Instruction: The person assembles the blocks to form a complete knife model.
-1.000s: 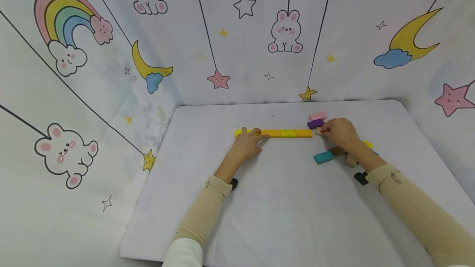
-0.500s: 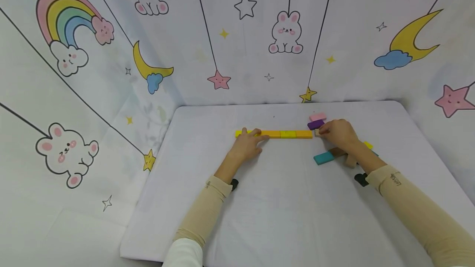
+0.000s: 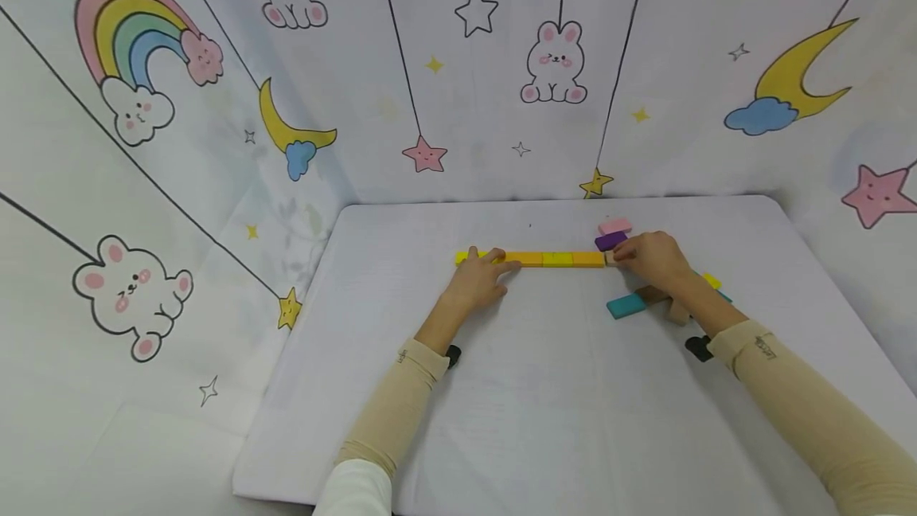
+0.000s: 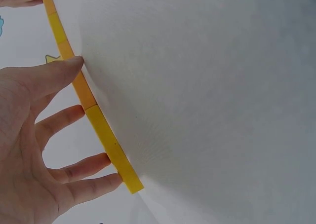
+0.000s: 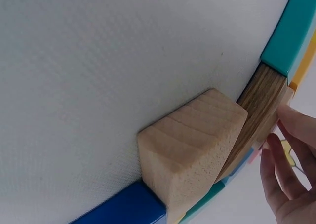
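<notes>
A straight row of yellow and orange blocks [image 3: 557, 259] lies along the back half of the table. My left hand [image 3: 474, 285] is on its left part with fingers spread. In the left wrist view its thumb [image 4: 66, 73] reaches over to the near side, and the other fingertips touch the upper edge of the orange and yellow blocks. My right hand [image 3: 655, 259] pinches a small light wooden block [image 3: 610, 259] between thumb and fingers, at the right end of the row. Its far part is hidden by the fingers.
Purple [image 3: 611, 241] and pink [image 3: 614, 226] blocks lie just behind the right hand. Under the right forearm are teal [image 3: 626, 306], brown [image 3: 652, 294] and yellow [image 3: 712, 280] blocks, a slanted wooden block [image 5: 192, 135] and a blue block [image 5: 123, 209]. A patterned cloth wall rises behind the table.
My right hand has slid the light wooden block slightly left, narrowing the gap to the end of the orange row. The left hand has stayed in place.
</notes>
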`<action>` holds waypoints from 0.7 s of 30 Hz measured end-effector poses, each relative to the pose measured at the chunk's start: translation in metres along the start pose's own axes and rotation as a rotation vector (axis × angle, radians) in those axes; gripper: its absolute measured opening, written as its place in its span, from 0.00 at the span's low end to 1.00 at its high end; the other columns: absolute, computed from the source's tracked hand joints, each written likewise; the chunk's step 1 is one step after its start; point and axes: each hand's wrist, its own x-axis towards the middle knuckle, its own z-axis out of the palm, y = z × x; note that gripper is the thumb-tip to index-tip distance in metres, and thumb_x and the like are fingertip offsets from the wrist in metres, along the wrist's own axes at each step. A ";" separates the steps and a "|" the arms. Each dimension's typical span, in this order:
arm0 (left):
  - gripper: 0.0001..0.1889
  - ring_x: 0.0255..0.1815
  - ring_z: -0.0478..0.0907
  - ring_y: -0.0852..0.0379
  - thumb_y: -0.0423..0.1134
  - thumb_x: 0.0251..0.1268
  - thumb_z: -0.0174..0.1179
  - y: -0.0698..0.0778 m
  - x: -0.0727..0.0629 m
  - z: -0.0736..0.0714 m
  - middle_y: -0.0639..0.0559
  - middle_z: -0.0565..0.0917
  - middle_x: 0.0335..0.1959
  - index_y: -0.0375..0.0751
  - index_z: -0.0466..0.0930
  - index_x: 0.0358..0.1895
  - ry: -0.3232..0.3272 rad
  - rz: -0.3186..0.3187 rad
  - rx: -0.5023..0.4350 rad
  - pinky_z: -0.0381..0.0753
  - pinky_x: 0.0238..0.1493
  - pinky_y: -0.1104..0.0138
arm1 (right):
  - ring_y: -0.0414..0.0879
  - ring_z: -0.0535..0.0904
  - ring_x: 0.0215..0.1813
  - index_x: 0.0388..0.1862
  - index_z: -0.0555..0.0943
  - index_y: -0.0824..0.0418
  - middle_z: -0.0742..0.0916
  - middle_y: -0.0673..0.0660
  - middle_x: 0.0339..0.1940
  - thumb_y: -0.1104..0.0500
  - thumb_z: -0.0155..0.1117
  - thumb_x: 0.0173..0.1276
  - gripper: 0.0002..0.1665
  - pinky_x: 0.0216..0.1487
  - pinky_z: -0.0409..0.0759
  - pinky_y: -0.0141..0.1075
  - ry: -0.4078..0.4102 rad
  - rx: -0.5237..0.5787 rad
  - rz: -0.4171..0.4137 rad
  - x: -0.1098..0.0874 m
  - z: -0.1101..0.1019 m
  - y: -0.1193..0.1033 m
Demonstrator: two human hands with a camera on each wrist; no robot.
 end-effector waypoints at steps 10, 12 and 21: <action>0.28 0.58 0.73 0.40 0.49 0.77 0.62 0.000 0.000 -0.001 0.53 0.71 0.75 0.68 0.70 0.77 -0.003 -0.004 -0.011 0.82 0.48 0.59 | 0.62 0.85 0.51 0.49 0.92 0.62 0.91 0.63 0.50 0.62 0.74 0.69 0.11 0.56 0.78 0.59 -0.016 0.014 0.017 0.001 0.004 0.005; 0.28 0.58 0.73 0.40 0.49 0.77 0.62 0.000 0.000 -0.001 0.53 0.71 0.75 0.68 0.70 0.77 -0.003 -0.003 -0.012 0.82 0.47 0.60 | 0.63 0.84 0.52 0.49 0.92 0.62 0.91 0.64 0.50 0.62 0.74 0.69 0.11 0.57 0.77 0.59 -0.014 0.021 0.021 0.001 0.004 0.004; 0.28 0.59 0.72 0.39 0.50 0.77 0.61 0.000 0.001 0.000 0.54 0.70 0.75 0.69 0.69 0.77 -0.008 -0.013 -0.013 0.83 0.49 0.59 | 0.62 0.84 0.51 0.49 0.92 0.62 0.91 0.63 0.49 0.62 0.74 0.69 0.11 0.56 0.78 0.58 -0.010 0.042 0.031 0.002 0.003 -0.001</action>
